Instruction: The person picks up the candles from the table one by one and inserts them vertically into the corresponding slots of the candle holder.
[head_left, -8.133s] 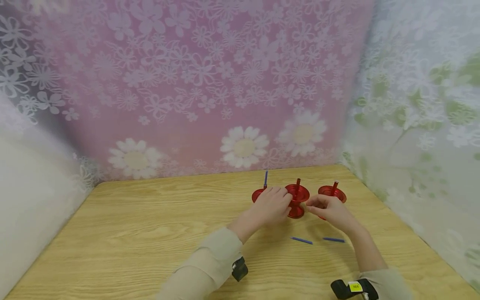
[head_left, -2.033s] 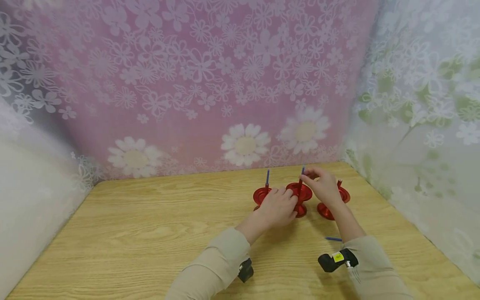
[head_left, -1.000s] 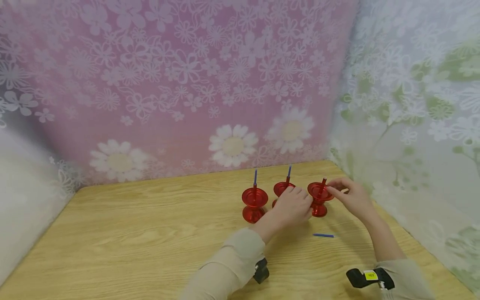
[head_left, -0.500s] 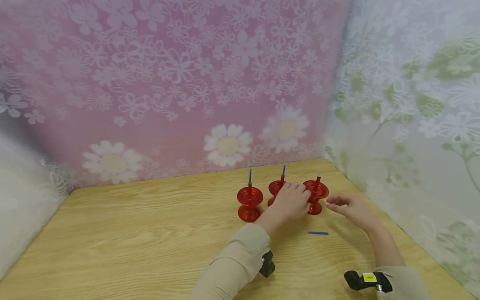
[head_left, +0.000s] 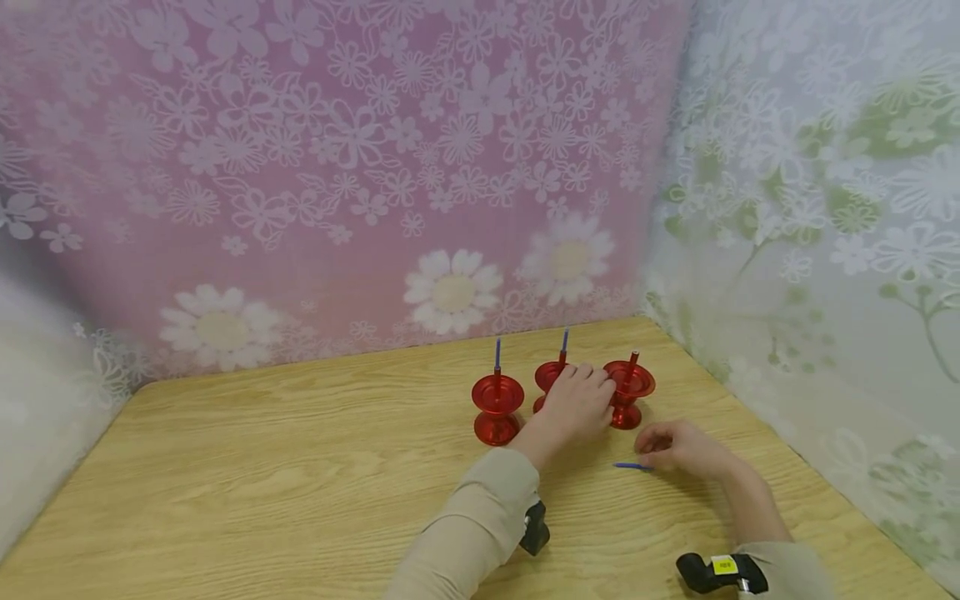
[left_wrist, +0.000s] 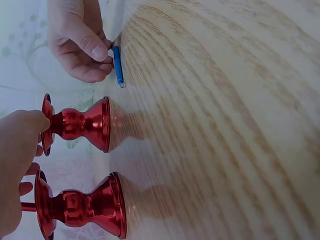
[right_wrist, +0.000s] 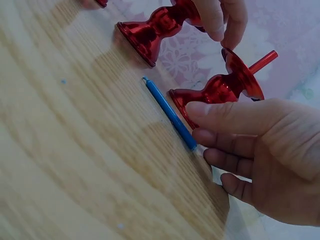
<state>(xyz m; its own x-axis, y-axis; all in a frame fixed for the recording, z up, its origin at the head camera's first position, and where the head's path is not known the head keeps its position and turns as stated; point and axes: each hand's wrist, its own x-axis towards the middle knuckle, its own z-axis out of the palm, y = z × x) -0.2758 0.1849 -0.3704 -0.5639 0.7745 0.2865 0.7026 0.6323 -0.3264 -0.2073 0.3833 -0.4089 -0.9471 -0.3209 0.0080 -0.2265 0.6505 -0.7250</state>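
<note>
Three red metal candle holders stand upright on the table: the left holder [head_left: 498, 395], the middle holder [head_left: 551, 377] and the right holder [head_left: 628, 379]. Blue candles rise from the left and middle ones; the tube of the right one [right_wrist: 264, 61] has no candle in it. My left hand [head_left: 576, 404] pinches the rim of the right holder, its thumb on the dish edge in the left wrist view, and partly hides the middle holder. Loosely curled, my right hand [head_left: 686, 450] hovers at the end of a blue candle [right_wrist: 171, 114] lying on the table, thumb and fingers apart.
The wooden table [head_left: 300, 483] runs back to a pink flowered backdrop [head_left: 337, 167]. A pale wall covering with leaves [head_left: 825, 250] borders the right side. Black wrist cameras sit on both forearms, the right one [head_left: 720, 571] with a yellow label.
Over the longer span a candle went into the middle holder and my left hand shifted to the right holder. In the last second my right hand dropped from that holder to the lying candle.
</note>
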